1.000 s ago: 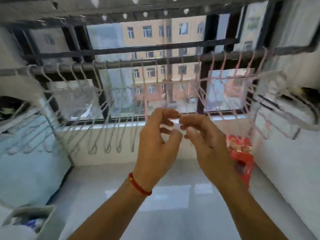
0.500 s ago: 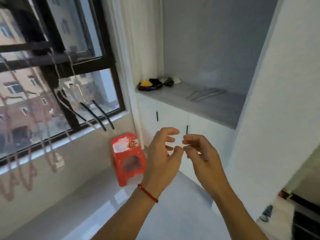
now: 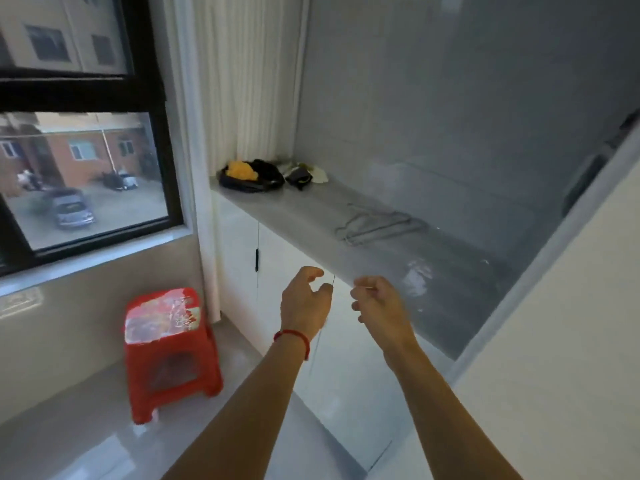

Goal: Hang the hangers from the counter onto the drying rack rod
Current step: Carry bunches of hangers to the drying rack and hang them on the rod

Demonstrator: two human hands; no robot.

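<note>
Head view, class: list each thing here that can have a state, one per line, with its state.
hangers: lying flat on the counter, untouched
left hand: fingers loosely curled, holding nothing
right hand: fingers loosely curled, holding nothing
cabinet doors: closed
red stool: upright on the floor
window: closed

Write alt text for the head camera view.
Both empty hands, left hand and right hand, reach toward grey hangers lying on a grey counter. A red stool stands on the floor below a window.
</note>
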